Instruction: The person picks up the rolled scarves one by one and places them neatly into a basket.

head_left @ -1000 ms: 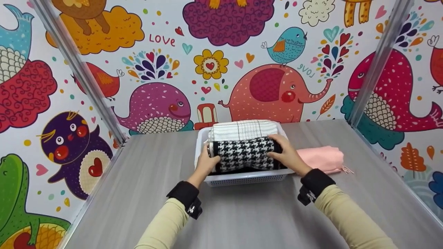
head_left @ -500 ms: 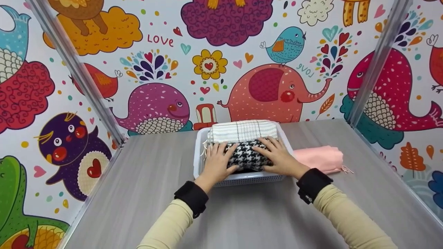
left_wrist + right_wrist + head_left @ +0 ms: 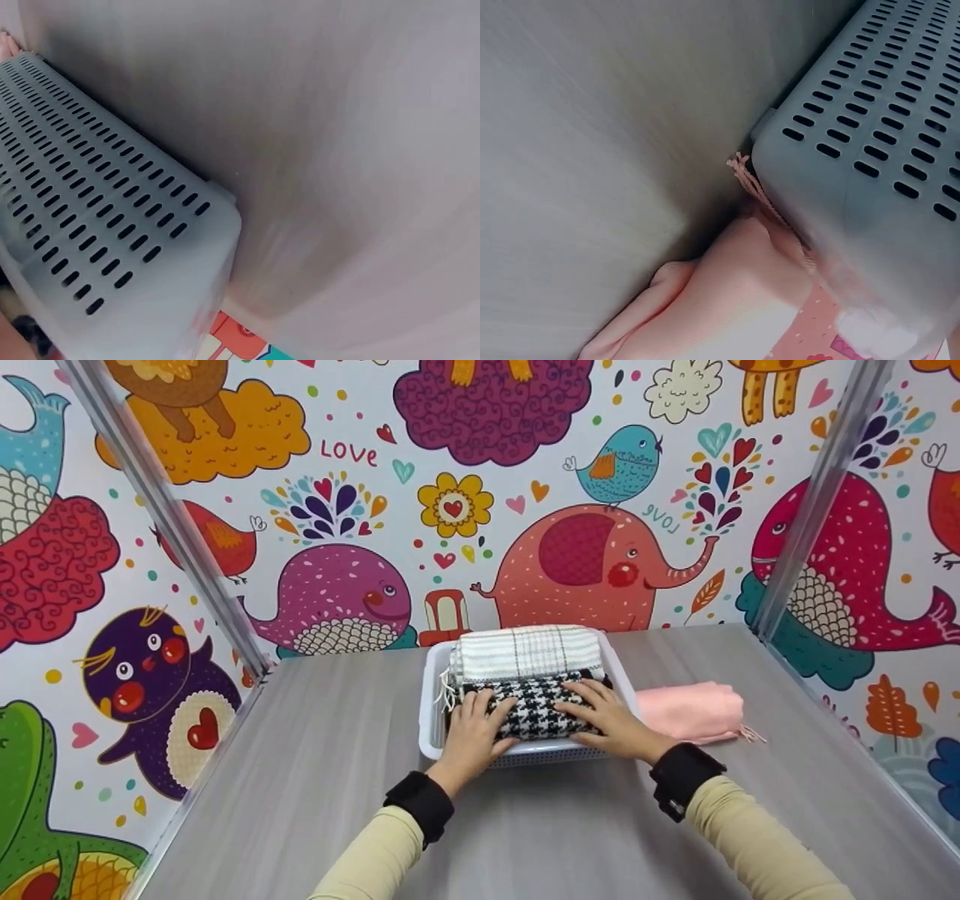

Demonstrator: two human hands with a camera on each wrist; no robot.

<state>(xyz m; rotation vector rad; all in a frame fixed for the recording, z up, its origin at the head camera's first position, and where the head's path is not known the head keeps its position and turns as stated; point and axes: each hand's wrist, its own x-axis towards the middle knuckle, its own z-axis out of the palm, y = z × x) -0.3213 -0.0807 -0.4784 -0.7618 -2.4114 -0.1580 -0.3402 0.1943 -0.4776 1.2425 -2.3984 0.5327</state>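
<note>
A folded black-and-white houndstooth scarf point(image 3: 536, 709) lies in the front of a pale plastic basket point(image 3: 430, 712). Behind it in the same basket is a folded white striped scarf point(image 3: 525, 652), its fringe hanging at the left. My left hand point(image 3: 474, 735) rests on the houndstooth scarf's left part with fingers spread. On the right part, my right hand point(image 3: 615, 727) lies the same way, fingers extended over the cloth. In the left wrist view the slotted basket wall point(image 3: 180, 259) fills the left side. The right wrist view shows the basket's other corner point(image 3: 810, 195).
A rolled pink scarf point(image 3: 694, 712) lies on the grey table point(image 3: 337, 780) against the basket's right side; its fringe point(image 3: 754, 187) touches the basket's corner in the right wrist view. Behind the table stands a wall printed with cartoon animals point(image 3: 345, 592), with metal posts point(image 3: 814, 510) at the corners.
One second ago both hands held the houndstooth scarf by its ends. They have since moved inward onto its top with fingers spread, and the scarf sits slightly lower in the basket.
</note>
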